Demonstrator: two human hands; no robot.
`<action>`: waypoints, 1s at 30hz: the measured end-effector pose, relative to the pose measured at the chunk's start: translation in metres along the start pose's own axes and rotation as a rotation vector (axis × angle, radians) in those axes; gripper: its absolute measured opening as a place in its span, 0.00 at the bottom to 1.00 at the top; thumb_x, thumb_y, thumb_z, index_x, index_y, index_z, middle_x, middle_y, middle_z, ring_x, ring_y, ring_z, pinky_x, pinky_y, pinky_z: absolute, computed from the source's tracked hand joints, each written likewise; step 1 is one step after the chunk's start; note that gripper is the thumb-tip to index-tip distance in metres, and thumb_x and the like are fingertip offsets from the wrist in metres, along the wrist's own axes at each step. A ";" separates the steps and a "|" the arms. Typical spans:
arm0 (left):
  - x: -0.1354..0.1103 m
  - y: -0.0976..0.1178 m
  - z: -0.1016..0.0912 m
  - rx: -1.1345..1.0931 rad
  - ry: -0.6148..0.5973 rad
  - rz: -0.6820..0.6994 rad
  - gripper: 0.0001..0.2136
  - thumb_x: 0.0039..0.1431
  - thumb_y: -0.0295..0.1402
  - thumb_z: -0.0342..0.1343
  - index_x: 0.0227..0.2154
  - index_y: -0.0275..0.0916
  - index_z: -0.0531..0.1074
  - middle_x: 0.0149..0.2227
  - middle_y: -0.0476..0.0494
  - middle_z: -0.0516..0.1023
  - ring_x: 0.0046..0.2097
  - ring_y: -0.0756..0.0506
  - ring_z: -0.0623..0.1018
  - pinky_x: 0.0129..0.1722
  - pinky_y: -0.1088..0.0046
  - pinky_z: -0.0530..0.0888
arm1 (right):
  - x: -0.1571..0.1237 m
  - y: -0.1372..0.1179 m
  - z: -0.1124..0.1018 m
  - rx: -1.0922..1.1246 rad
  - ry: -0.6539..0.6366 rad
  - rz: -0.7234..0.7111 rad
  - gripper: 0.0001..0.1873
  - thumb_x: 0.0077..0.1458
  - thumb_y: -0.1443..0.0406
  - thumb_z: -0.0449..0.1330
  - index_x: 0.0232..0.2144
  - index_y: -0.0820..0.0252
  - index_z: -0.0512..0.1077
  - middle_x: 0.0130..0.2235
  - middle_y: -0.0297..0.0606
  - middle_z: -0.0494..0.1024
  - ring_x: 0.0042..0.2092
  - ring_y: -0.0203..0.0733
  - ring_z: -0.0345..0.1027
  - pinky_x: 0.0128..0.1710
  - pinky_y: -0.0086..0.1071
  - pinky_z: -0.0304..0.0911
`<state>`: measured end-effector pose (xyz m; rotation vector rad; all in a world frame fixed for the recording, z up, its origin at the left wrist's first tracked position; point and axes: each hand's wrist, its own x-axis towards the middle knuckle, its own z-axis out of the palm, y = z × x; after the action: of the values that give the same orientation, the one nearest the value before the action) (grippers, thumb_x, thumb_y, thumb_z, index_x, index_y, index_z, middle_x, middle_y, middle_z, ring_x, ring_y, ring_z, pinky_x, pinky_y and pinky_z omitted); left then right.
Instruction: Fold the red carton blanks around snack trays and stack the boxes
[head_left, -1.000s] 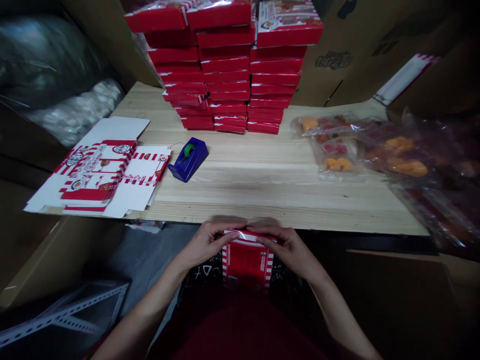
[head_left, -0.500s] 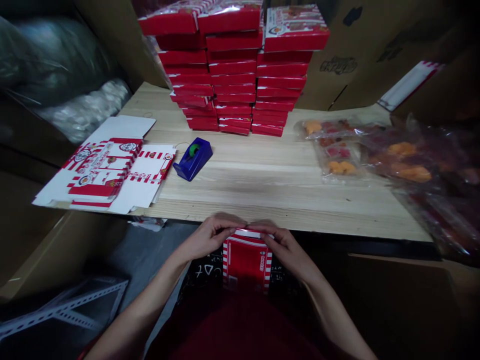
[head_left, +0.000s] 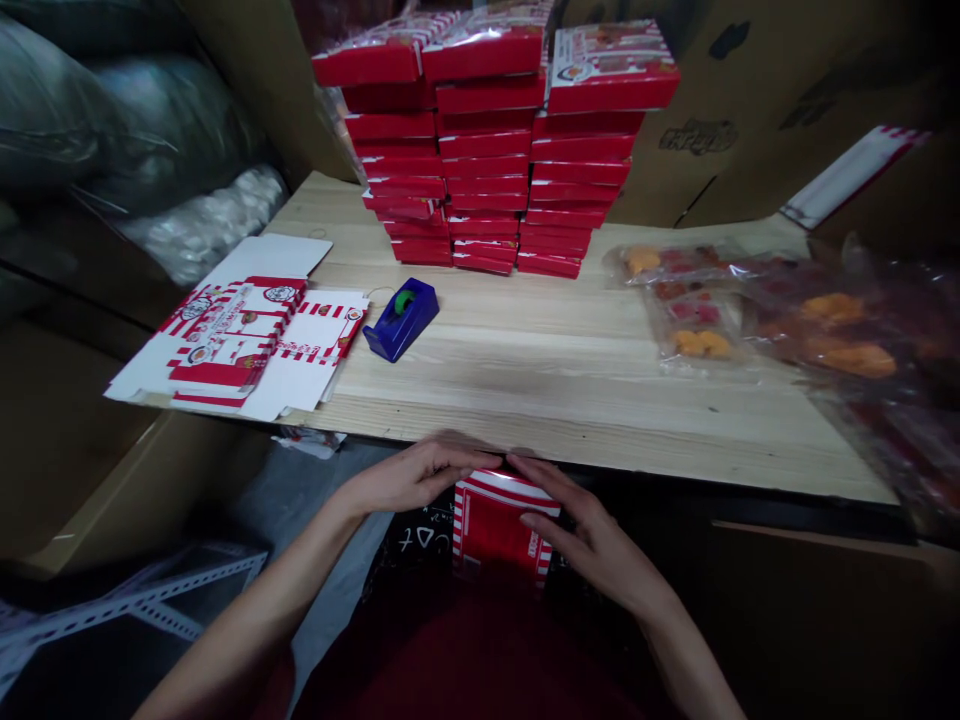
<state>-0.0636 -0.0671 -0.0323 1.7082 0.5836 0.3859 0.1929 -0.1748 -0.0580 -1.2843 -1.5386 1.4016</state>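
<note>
**Red-and-white cardboard box (head_left: pixel 504 525) sits between two bare hands at a pine bench**

The small glossy box, printed in red with white stripes along its sides, is held just below the front edge of the pale, wood-grained bench (head_left: pixel 570 400), above a dark printed cloth. The left hand (head_left: pixel 409 478) reaches in flat, its fingers (head_left: pixel 469 462) close together, tips at the box's upper edge. The right hand (head_left: pixel 581 530) is spread wide, its fingers (head_left: pixel 544 490) touching the top corner; how firmly either hand grips cannot be told. Across the bench rise stacks of flat red boxes in clear film (head_left: pixel 487 150). Nearby lie unfolded die-cut cardboard blanks (head_left: pixel 225 340) and a squat, dark blue plastic tape dispenser (head_left: pixel 401 320). To the right, crinkled clear packs of orange and red sweets (head_left: pixel 697 320) spread across the wood.
</note>
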 end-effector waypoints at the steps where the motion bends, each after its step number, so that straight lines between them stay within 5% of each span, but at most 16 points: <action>1: -0.003 -0.001 0.002 0.018 -0.007 0.000 0.20 0.66 0.28 0.58 0.58 0.55 0.76 0.61 0.43 0.78 0.63 0.38 0.76 0.65 0.53 0.68 | -0.001 0.001 0.001 -0.012 0.008 -0.013 0.27 0.67 0.59 0.61 0.66 0.36 0.65 0.69 0.32 0.67 0.71 0.54 0.57 0.72 0.62 0.47; 4: -0.010 -0.008 0.010 0.066 -0.012 -0.023 0.23 0.67 0.31 0.59 0.64 0.54 0.70 0.65 0.42 0.73 0.67 0.38 0.72 0.67 0.52 0.66 | 0.000 0.005 0.004 0.006 0.026 -0.039 0.25 0.70 0.61 0.57 0.66 0.36 0.65 0.70 0.31 0.66 0.72 0.52 0.55 0.73 0.62 0.45; 10: -0.014 -0.027 0.023 0.055 0.131 -0.023 0.18 0.68 0.30 0.57 0.58 0.53 0.76 0.59 0.43 0.80 0.64 0.39 0.75 0.65 0.54 0.70 | 0.004 0.009 0.002 0.082 -0.012 -0.068 0.21 0.70 0.62 0.56 0.62 0.36 0.70 0.68 0.28 0.68 0.73 0.48 0.53 0.74 0.58 0.44; 13: -0.012 -0.031 0.031 0.052 0.173 -0.039 0.17 0.70 0.31 0.55 0.57 0.54 0.77 0.58 0.45 0.80 0.62 0.40 0.77 0.64 0.55 0.71 | 0.008 0.011 0.005 0.067 -0.003 -0.067 0.19 0.69 0.62 0.57 0.58 0.37 0.75 0.63 0.31 0.76 0.69 0.49 0.62 0.71 0.58 0.53; 18: -0.007 -0.020 0.035 0.077 0.195 -0.009 0.17 0.71 0.33 0.53 0.58 0.52 0.77 0.59 0.43 0.80 0.63 0.40 0.76 0.65 0.57 0.68 | 0.017 0.026 0.016 0.056 0.233 -0.091 0.12 0.65 0.57 0.63 0.47 0.43 0.83 0.51 0.40 0.84 0.56 0.55 0.76 0.61 0.57 0.67; 21: -0.001 -0.011 0.009 0.112 0.419 -0.028 0.18 0.69 0.36 0.57 0.59 0.51 0.75 0.60 0.41 0.79 0.61 0.39 0.76 0.63 0.58 0.68 | 0.020 0.036 0.016 0.087 0.282 -0.102 0.11 0.64 0.56 0.63 0.45 0.44 0.84 0.50 0.42 0.84 0.56 0.57 0.75 0.61 0.58 0.65; 25: 0.009 -0.016 -0.068 0.359 1.097 -0.135 0.12 0.62 0.36 0.62 0.48 0.44 0.79 0.56 0.38 0.79 0.62 0.36 0.72 0.63 0.57 0.65 | 0.015 0.041 0.011 0.114 0.319 -0.074 0.11 0.60 0.53 0.66 0.42 0.44 0.85 0.50 0.43 0.85 0.56 0.59 0.76 0.61 0.60 0.65; 27: 0.015 -0.026 -0.107 0.388 1.155 -0.288 0.10 0.60 0.35 0.63 0.43 0.40 0.78 0.54 0.37 0.78 0.62 0.35 0.70 0.61 0.58 0.66 | 0.013 0.041 0.011 0.110 0.331 -0.064 0.11 0.59 0.52 0.67 0.40 0.44 0.85 0.48 0.43 0.85 0.55 0.59 0.76 0.60 0.60 0.67; 30: 0.023 -0.040 -0.146 0.303 1.078 -0.390 0.10 0.60 0.40 0.61 0.32 0.37 0.77 0.35 0.41 0.80 0.46 0.38 0.77 0.46 0.63 0.72 | 0.012 0.039 0.014 0.095 0.326 -0.060 0.12 0.59 0.50 0.66 0.40 0.44 0.85 0.48 0.45 0.86 0.54 0.60 0.77 0.58 0.59 0.70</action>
<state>-0.1319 0.0700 -0.0408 1.5073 1.7940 0.9737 0.1851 -0.1699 -0.1005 -1.3223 -1.2658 1.1469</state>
